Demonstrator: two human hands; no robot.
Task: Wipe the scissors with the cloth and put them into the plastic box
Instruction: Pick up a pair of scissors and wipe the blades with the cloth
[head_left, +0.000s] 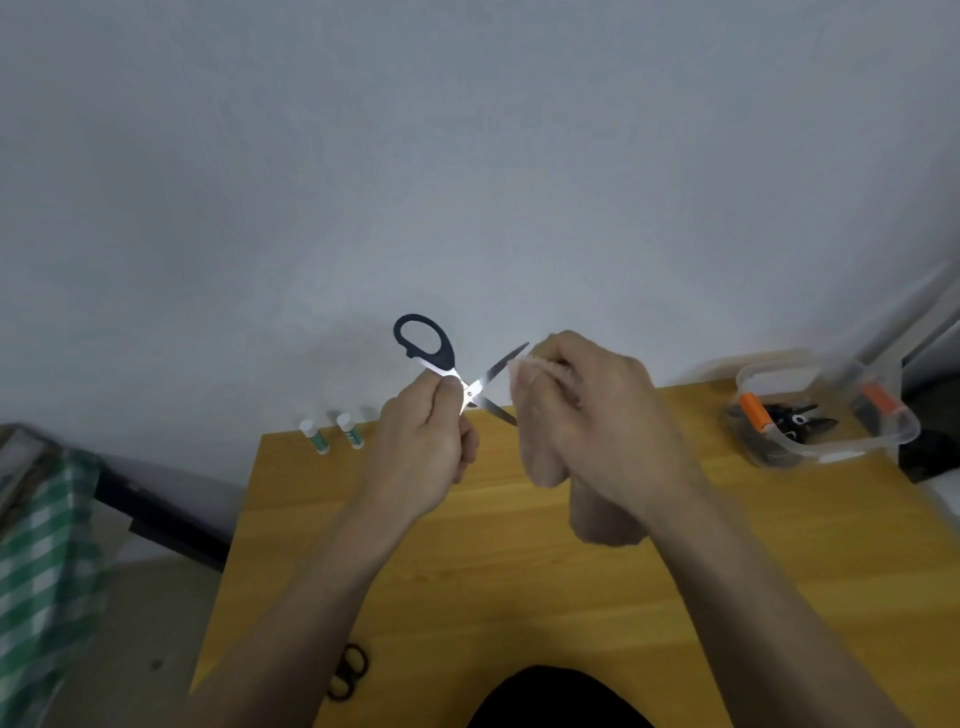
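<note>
So the scissors (457, 374) are up in the air over the far edge of the wooden surface (467, 545), blades spread open in an X. Left of the scissors' pivot, the left hand (423, 452) has its grip pinched on the metal just below the black handle loop, thumb and fingers curled tight, with the loop sticking up and left above the knuckles. Right of the pivot, the right hand (597, 410) has its grip closed around the cloth (540, 447), bunching it over the blade that points up and right; only that blade's tip pokes out above the cloth, and the lower blade runs down behind it

My take for doing this bit well: keep the left pinch firm near the pivot so the blades don't swing shut on the cloth, and stroke from pivot toward the tip along the flat, never against the edge. Do each blade separately

The plastic box (826, 415) sits well right of the scissors at the surface's far corner, already holding some tools, so it's an easy drop afterwards
</note>
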